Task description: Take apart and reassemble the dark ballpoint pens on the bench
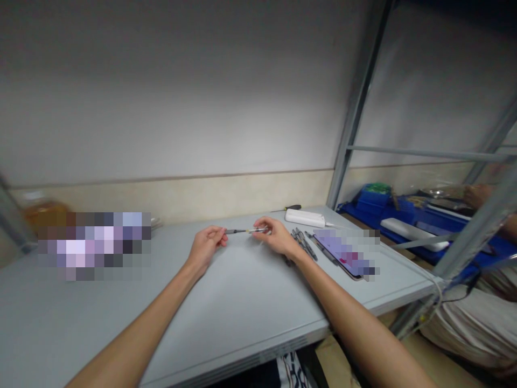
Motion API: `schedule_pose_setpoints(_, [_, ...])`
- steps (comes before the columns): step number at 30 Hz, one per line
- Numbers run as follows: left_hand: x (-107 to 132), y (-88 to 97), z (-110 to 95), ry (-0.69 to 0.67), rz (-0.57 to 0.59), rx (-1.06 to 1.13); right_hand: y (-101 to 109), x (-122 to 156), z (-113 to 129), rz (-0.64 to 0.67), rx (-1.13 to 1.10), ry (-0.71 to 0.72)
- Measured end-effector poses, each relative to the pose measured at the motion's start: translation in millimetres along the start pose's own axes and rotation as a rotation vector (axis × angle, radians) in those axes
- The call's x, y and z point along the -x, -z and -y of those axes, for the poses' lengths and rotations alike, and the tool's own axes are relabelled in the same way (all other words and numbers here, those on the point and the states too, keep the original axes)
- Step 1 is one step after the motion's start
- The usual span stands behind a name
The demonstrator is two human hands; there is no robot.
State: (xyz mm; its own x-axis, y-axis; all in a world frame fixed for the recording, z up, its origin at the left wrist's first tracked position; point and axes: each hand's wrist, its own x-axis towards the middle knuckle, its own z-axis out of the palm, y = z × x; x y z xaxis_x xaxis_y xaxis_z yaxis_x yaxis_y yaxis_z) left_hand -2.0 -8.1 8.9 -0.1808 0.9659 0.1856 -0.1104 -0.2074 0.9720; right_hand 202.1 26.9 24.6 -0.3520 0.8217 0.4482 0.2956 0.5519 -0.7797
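Grey plastic, slim: the pen is strung btwn both hands, level-ish, over the mid part of the desk; can't tell if any bit of it touches the top. L hand has its dark end pinched btwn thumb + fingertips. R hand has fingers curled round the other end, a clear, shiny part, w/ the grip itself partly hidden by the fingers. Btwn them runs a thin middle stretch, prob the refill, too blurred to be sure. Step in hand, as I read it: working the pen's parts at the join, pulling apart or fitting together, can't say which from one view. Either way the next move calls for both ends kept in line, a light pinch on the L, and a straight push or draw w/o bending the thin bit; a sideways tug could prob flick a small pc loose. More pens lie just beyond R wrist, next to the phone, w/ the white power strip behind them and a screwdriver nr the wall, all well within R side reach
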Motion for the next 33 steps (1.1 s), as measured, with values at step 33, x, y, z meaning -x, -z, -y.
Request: schedule_pose_setpoints(33, [3.0, -5.0, -3.0, 0.151, 0.02, 0.068, 3.3, -1.5, 2.3, -0.101, -0.214, -0.015])
